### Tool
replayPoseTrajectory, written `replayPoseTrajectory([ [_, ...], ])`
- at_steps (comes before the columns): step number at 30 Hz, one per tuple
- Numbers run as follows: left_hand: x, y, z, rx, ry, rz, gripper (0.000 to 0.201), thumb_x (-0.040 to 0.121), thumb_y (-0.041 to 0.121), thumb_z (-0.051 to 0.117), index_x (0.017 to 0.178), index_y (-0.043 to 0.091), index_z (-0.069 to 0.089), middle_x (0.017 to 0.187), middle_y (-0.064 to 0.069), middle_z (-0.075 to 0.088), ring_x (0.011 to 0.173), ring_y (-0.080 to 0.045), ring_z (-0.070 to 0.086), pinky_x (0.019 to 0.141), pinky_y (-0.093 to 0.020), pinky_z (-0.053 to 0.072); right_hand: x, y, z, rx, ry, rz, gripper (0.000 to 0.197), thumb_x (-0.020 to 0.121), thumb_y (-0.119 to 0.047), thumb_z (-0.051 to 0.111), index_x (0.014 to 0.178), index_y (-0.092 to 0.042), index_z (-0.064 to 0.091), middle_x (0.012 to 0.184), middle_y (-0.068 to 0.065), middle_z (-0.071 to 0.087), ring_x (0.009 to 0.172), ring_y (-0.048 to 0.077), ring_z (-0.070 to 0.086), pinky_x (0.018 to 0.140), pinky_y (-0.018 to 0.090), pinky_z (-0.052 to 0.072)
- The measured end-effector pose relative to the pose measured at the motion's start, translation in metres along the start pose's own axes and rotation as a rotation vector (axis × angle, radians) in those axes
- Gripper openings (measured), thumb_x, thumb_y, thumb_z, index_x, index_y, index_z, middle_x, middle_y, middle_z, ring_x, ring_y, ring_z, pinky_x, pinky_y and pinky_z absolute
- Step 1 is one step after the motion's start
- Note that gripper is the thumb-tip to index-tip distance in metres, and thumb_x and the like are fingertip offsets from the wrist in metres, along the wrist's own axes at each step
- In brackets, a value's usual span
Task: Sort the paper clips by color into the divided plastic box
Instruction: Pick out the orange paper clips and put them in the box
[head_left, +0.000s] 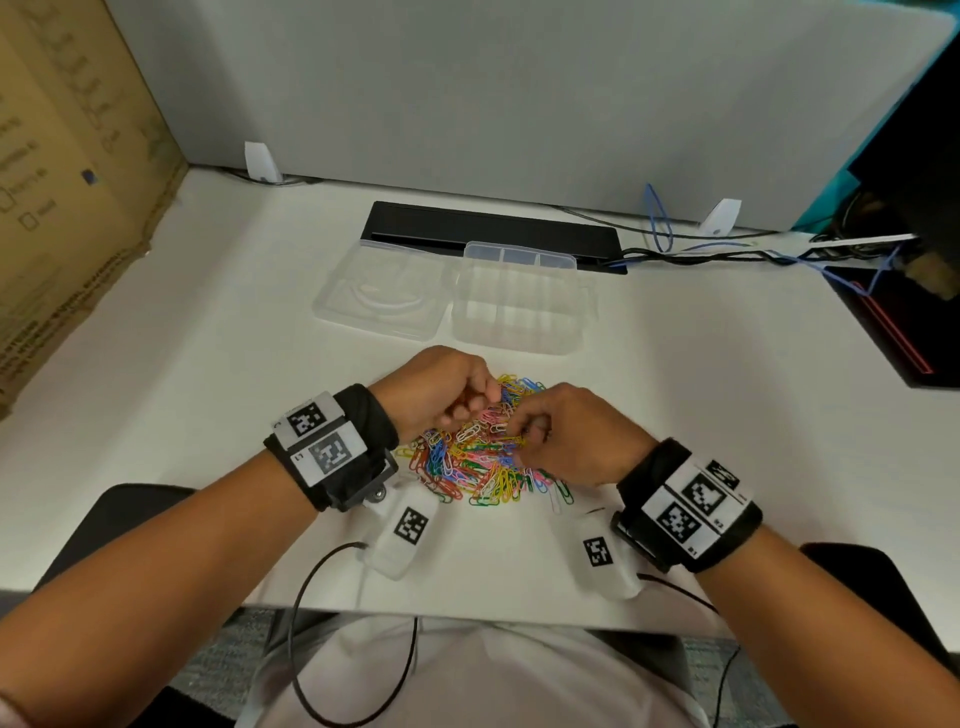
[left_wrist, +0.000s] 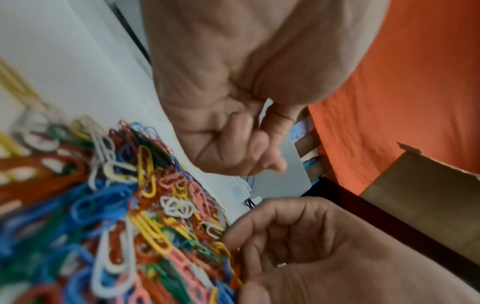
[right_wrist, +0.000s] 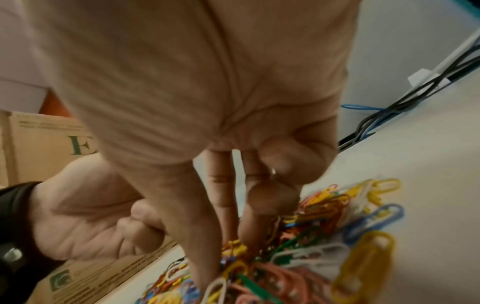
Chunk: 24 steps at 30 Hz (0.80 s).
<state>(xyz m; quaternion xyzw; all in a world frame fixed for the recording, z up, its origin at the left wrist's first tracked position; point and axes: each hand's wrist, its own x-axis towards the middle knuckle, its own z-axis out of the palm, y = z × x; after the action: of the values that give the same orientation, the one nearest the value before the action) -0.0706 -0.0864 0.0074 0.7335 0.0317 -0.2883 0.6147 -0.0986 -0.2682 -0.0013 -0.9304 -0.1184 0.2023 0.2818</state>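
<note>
Both forearms reach in from the near edge, each wrist strapped with a black band carrying square black-and-white markers. Just past them, the pile of paper clips (head_left: 480, 449) lies heaped on the white surface (head_left: 701, 395), a tangle of blue, yellow, red, green, pink and white. The left hand (head_left: 441, 387) hovers over the far left part of the pile with its fingers curled into the palm; whether it holds a clip I cannot tell. The right hand (head_left: 569, 434) is down in the pile's right side, its fingertips (right_wrist: 249, 234) dug among the clips and pinching at them, though which clip they have is hidden. Beyond the pile, well apart from both hands, stands the divided plastic box (head_left: 519, 306), clear, with its hinged lid (head_left: 382, 296) lying open flat to the left. Behind that runs a black bar (head_left: 493, 228), with cables (head_left: 727, 252) trailing to the right, and a cardboard box (head_left: 67, 197) stands at the left.
</note>
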Motion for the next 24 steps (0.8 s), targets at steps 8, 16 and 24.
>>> replayPoseTrajectory([
  [8,0.002,-0.013,-0.002,0.477,-0.097,0.106,0.015,0.083,0.003,0.073,0.084,0.018,0.078,0.082,0.002,0.075,0.081,-0.008,0.066,0.091,-0.026,0.053,-0.006,-0.001,-0.011,-0.060,0.012,-0.042,0.026,0.076,-0.009,0.068,0.078,-0.035,0.069,0.066,-0.010,0.061,0.058,0.005,0.054,0.071,0.033,0.054],
  [16,0.001,-0.015,0.006,0.813,-0.047,0.177,0.017,0.074,0.015,0.083,0.079,0.025,0.070,0.050,0.020,0.049,0.045,0.005,0.046,0.050,-0.011,0.032,-0.002,0.003,-0.007,-0.260,0.031,0.018,0.017,0.076,-0.012,0.061,0.073,-0.027,0.069,0.065,-0.013,0.059,0.073,0.015,0.061,0.066,0.024,0.045],
  [24,0.003,-0.014,0.003,0.766,-0.027,0.209,0.014,0.088,0.011,0.064,0.080,0.017,0.074,0.065,0.013,0.065,0.052,0.008,0.054,0.056,-0.009,0.042,-0.001,0.025,-0.012,0.020,0.094,-0.033,0.023,0.083,-0.014,0.072,0.065,-0.027,0.069,0.064,-0.011,0.065,0.058,0.000,0.053,0.066,0.028,0.049],
])
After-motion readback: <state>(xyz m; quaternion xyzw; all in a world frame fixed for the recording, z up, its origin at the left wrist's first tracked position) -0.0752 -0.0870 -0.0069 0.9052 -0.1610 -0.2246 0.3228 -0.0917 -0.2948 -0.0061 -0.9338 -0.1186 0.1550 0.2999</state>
